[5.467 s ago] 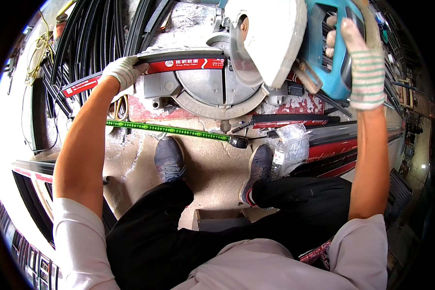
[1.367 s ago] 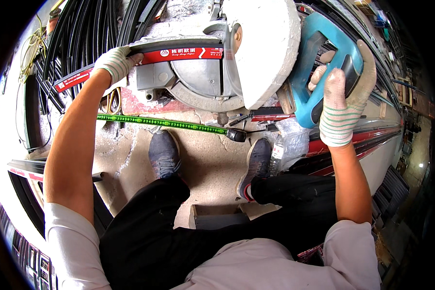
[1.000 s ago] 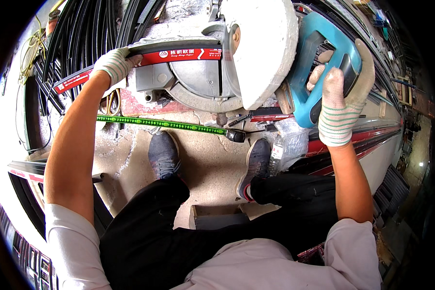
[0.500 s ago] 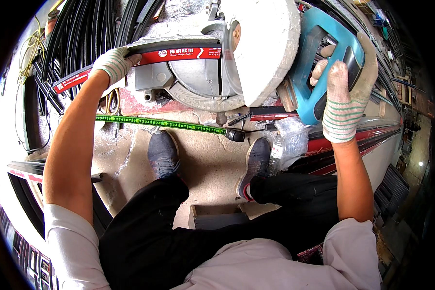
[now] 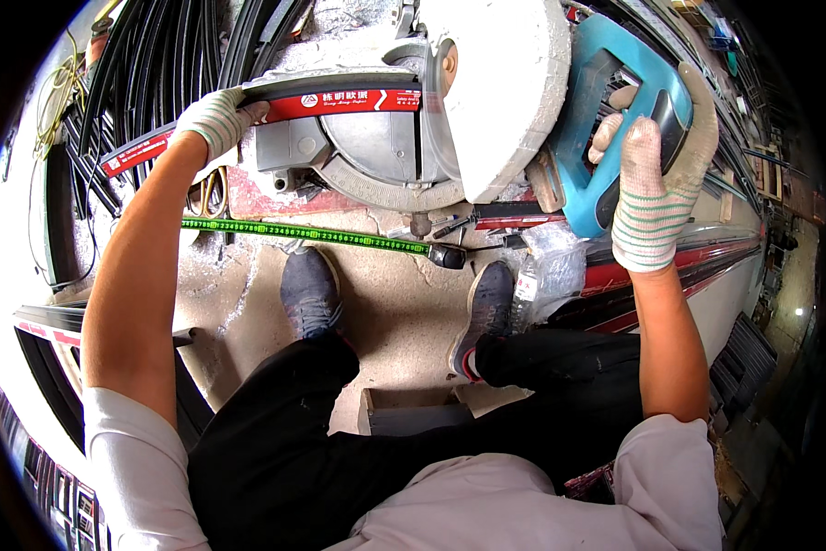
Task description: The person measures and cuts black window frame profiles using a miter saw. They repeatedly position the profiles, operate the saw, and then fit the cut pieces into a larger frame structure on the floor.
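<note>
A: Where is the left hand (image 5: 215,124)?
B: Upper left of the frame, in a striped knit glove, closed over a red-and-black strip (image 5: 339,103), with the thumb along its near side.

A: And the strip itself?
B: It runs from the upper left to the upper centre, lying across the saw (image 5: 376,151). Its right end is by the slot in the round grey base, just beside the clear shield (image 5: 441,124) and the big white guard (image 5: 514,92).

A: What about the right hand (image 5: 661,184)?
B: Upper right, gloved too, and wrapped around the saw's blue handle (image 5: 615,55). Fingertips show through the opening of the loop; the thumb points up on the near side.

A: What is around them?
B: Long black strips (image 5: 156,83) fill the upper left, beside a yellow cord (image 5: 59,101). Scissors (image 5: 214,190) lie below the left hand. Across the middle a tape measure (image 5: 447,257) has its green tape drawn out leftward, reaching behind the left forearm.

A: Anything near the feet?
B: Two dark shoes (image 5: 310,285) stand on the floor (image 5: 395,321) in the centre, and clear plastic wrapping (image 5: 555,262) lies right of them.
</note>
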Available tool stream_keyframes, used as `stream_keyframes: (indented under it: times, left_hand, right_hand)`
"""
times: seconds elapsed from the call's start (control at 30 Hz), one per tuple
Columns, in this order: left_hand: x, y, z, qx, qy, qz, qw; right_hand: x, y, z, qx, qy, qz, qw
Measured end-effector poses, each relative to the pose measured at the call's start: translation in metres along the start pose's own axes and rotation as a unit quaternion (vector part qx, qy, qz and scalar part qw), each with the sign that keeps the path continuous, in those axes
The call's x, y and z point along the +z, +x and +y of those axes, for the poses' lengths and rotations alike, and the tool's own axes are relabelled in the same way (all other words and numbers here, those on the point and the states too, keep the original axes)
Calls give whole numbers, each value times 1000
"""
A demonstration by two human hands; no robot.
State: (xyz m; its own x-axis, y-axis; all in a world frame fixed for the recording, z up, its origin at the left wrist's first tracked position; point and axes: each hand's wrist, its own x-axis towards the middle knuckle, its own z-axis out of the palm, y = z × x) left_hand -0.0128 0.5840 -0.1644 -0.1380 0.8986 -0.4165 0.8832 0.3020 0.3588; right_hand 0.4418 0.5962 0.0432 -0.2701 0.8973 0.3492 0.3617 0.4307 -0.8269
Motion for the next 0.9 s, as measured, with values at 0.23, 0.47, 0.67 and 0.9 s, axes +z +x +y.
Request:
stream_keyframes:
  times: [0.23,0.47,0.67,0.9]
  left_hand:
    - [-8,-7,14,-8,-7,-16,1000]
    - [-5,-4,7,-16,7,-7,1000]
    - [-7,-7,12,-8,-10,-9,1000]
    - [-6,-6,9,-8,4,-5,1000]
  right_hand:
    - [-1,-10,11,-14,56,-7,998]
    - [-3,1,11,-45,48,-25,998]
    - [2,-10,10,-12,67,-5,998]
    - [0,-1,6,-33,22,-7,999]
